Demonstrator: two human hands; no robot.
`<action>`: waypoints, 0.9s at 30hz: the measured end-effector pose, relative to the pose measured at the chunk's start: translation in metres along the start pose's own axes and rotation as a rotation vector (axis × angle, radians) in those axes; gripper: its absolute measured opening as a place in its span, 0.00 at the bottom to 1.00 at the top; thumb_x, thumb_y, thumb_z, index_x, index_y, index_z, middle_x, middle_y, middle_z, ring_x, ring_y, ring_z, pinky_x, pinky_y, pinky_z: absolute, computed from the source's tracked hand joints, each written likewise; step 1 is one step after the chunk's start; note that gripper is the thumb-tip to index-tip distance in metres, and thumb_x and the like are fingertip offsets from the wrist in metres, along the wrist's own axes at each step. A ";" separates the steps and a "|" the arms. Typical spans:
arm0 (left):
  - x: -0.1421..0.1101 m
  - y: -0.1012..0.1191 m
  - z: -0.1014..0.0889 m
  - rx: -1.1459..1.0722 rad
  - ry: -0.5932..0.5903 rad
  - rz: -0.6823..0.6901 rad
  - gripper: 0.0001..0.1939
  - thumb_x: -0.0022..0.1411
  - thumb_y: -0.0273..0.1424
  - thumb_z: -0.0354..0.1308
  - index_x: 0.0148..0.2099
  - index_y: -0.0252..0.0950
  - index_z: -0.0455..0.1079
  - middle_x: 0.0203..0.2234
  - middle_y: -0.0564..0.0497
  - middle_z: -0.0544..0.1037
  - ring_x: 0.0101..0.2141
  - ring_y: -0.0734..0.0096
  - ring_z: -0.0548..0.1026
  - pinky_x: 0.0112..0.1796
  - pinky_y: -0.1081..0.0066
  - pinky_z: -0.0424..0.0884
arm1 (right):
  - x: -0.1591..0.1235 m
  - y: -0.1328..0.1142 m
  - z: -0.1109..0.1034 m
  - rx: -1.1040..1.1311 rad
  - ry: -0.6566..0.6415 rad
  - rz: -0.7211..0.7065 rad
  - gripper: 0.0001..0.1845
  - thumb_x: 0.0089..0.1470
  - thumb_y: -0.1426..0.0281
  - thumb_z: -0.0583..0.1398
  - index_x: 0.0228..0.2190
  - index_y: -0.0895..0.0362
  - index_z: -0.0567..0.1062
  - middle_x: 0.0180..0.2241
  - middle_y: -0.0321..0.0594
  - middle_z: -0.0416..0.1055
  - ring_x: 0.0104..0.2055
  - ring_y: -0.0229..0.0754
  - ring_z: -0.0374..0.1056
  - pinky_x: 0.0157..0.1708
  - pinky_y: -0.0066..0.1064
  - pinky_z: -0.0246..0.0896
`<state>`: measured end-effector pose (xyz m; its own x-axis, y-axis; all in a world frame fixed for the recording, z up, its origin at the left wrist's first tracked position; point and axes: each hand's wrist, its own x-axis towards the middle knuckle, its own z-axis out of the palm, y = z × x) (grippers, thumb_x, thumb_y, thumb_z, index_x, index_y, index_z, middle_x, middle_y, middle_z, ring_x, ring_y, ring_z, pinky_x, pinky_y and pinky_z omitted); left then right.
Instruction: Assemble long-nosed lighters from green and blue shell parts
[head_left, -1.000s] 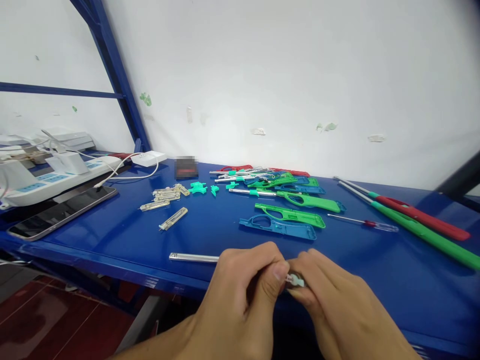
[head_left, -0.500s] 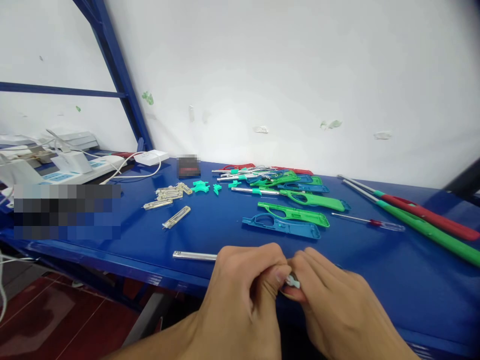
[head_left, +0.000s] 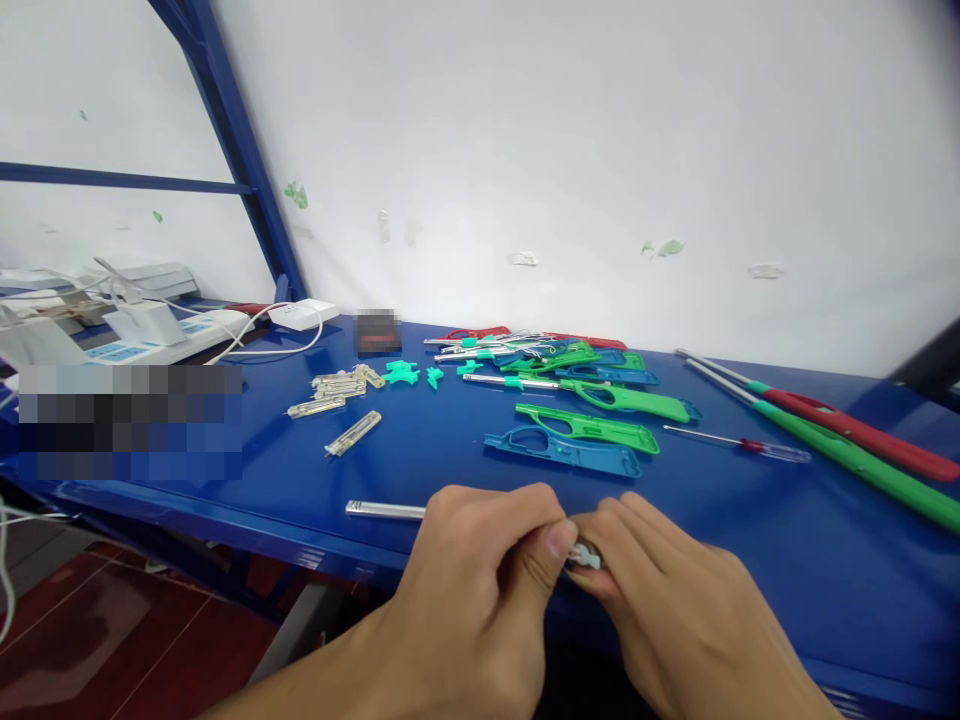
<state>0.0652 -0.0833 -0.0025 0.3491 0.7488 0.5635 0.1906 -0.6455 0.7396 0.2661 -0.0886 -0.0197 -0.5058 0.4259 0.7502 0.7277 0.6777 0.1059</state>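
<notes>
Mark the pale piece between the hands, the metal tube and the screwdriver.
Pale piece (head_left: 586,556): head view, middle of its exposed part.
Metal tube (head_left: 386,511): head view, middle of its visible length.
Screwdriver (head_left: 751,446): head view, red section of the handle.

The left hand (head_left: 480,590) and right hand (head_left: 675,590) pinched a pale part (head_left: 587,557). A tube (head_left: 384,510) jutted past the left hand. Beyond lay a blue shell (head_left: 596,459), green shell (head_left: 619,433) and screwdriver (head_left: 750,446).
</notes>
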 end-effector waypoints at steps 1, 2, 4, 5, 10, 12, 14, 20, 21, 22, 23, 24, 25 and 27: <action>0.000 0.000 0.000 -0.005 -0.002 -0.006 0.22 0.81 0.28 0.54 0.30 0.38 0.59 0.21 0.61 0.60 0.22 0.78 0.57 0.27 0.71 0.55 | -0.001 -0.001 0.000 0.002 0.001 0.005 0.20 0.87 0.66 0.46 0.37 0.47 0.65 0.25 0.28 0.70 0.24 0.38 0.67 0.20 0.32 0.54; 0.001 0.000 0.000 -0.010 -0.002 -0.015 0.22 0.82 0.29 0.54 0.30 0.38 0.58 0.21 0.61 0.60 0.22 0.78 0.57 0.27 0.71 0.55 | -0.001 -0.001 0.000 0.009 -0.002 0.015 0.20 0.87 0.66 0.46 0.37 0.47 0.65 0.25 0.28 0.70 0.24 0.38 0.67 0.19 0.32 0.54; 0.001 0.002 0.000 -0.019 -0.003 -0.031 0.22 0.82 0.29 0.54 0.30 0.38 0.58 0.21 0.60 0.60 0.23 0.78 0.57 0.28 0.71 0.55 | -0.002 -0.001 -0.001 0.057 -0.013 0.044 0.21 0.87 0.65 0.46 0.37 0.47 0.66 0.25 0.28 0.71 0.23 0.37 0.69 0.19 0.32 0.56; 0.002 0.003 -0.001 -0.016 -0.007 -0.042 0.22 0.83 0.30 0.54 0.30 0.38 0.59 0.22 0.60 0.61 0.23 0.78 0.58 0.28 0.71 0.56 | -0.002 -0.001 -0.002 0.100 -0.029 0.065 0.21 0.87 0.65 0.46 0.37 0.47 0.68 0.26 0.28 0.72 0.23 0.37 0.70 0.20 0.31 0.58; 0.004 0.005 -0.006 0.095 0.004 -0.071 0.22 0.84 0.32 0.51 0.31 0.38 0.66 0.22 0.58 0.65 0.23 0.76 0.62 0.28 0.70 0.58 | -0.002 0.019 -0.018 0.346 -0.101 0.224 0.16 0.83 0.64 0.55 0.43 0.48 0.81 0.35 0.36 0.83 0.33 0.40 0.82 0.31 0.27 0.76; 0.005 0.002 -0.007 0.171 0.026 -0.001 0.21 0.83 0.29 0.51 0.33 0.37 0.69 0.23 0.57 0.69 0.24 0.76 0.64 0.28 0.69 0.59 | -0.006 0.033 -0.026 0.328 -0.047 0.332 0.13 0.80 0.58 0.60 0.47 0.46 0.85 0.39 0.37 0.86 0.36 0.45 0.85 0.34 0.31 0.81; 0.007 -0.001 -0.006 0.257 0.037 0.094 0.17 0.80 0.25 0.53 0.34 0.36 0.71 0.25 0.55 0.73 0.26 0.74 0.67 0.30 0.68 0.64 | -0.011 0.047 -0.032 0.272 0.009 0.436 0.17 0.77 0.48 0.63 0.50 0.43 0.87 0.41 0.37 0.89 0.35 0.47 0.87 0.30 0.31 0.81; 0.004 -0.013 0.005 0.361 -0.048 0.186 0.11 0.79 0.20 0.57 0.48 0.34 0.80 0.42 0.46 0.84 0.45 0.60 0.78 0.47 0.61 0.80 | -0.015 0.067 -0.042 0.324 -0.108 0.521 0.22 0.72 0.44 0.65 0.38 0.45 0.87 0.35 0.36 0.90 0.34 0.49 0.88 0.27 0.29 0.79; 0.001 -0.014 0.006 0.389 -0.069 0.186 0.10 0.79 0.21 0.57 0.50 0.34 0.81 0.44 0.44 0.84 0.48 0.58 0.78 0.50 0.58 0.82 | -0.014 0.066 -0.042 0.337 -0.141 0.525 0.22 0.74 0.45 0.63 0.38 0.46 0.87 0.35 0.36 0.89 0.34 0.49 0.87 0.28 0.30 0.80; -0.001 -0.015 0.008 0.424 -0.089 0.186 0.09 0.80 0.22 0.58 0.52 0.34 0.81 0.46 0.43 0.84 0.49 0.56 0.78 0.52 0.56 0.82 | -0.014 0.064 -0.041 0.349 -0.168 0.532 0.22 0.76 0.47 0.61 0.38 0.46 0.86 0.36 0.37 0.89 0.34 0.48 0.87 0.29 0.30 0.80; -0.004 -0.016 0.009 0.460 -0.105 0.188 0.09 0.80 0.23 0.59 0.53 0.34 0.81 0.47 0.42 0.84 0.49 0.55 0.78 0.52 0.54 0.83 | -0.014 0.062 -0.040 0.357 -0.184 0.540 0.23 0.78 0.49 0.59 0.39 0.47 0.85 0.36 0.38 0.88 0.34 0.48 0.86 0.31 0.31 0.80; -0.006 -0.016 0.010 0.496 -0.117 0.196 0.09 0.80 0.24 0.59 0.55 0.33 0.81 0.48 0.42 0.84 0.49 0.53 0.78 0.52 0.52 0.84 | -0.014 0.059 -0.038 0.363 -0.195 0.548 0.23 0.79 0.49 0.57 0.39 0.47 0.84 0.37 0.38 0.88 0.35 0.47 0.86 0.33 0.31 0.81; -0.008 -0.017 0.011 0.528 -0.126 0.208 0.10 0.80 0.25 0.59 0.57 0.32 0.80 0.48 0.41 0.83 0.49 0.52 0.78 0.52 0.50 0.85 | -0.015 0.057 -0.037 0.368 -0.207 0.562 0.23 0.80 0.50 0.56 0.41 0.47 0.83 0.38 0.39 0.88 0.37 0.47 0.86 0.34 0.30 0.80; -0.012 -0.019 0.013 0.583 -0.126 0.241 0.12 0.81 0.25 0.59 0.60 0.31 0.80 0.48 0.39 0.83 0.48 0.51 0.78 0.50 0.48 0.85 | -0.018 0.054 -0.034 0.384 -0.241 0.604 0.20 0.80 0.49 0.56 0.46 0.47 0.80 0.40 0.38 0.87 0.40 0.47 0.87 0.33 0.29 0.79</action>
<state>0.0695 -0.0824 -0.0280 0.5422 0.5724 0.6151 0.5490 -0.7955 0.2563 0.3307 -0.0798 -0.0056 -0.1894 0.8793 0.4369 0.7201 0.4269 -0.5470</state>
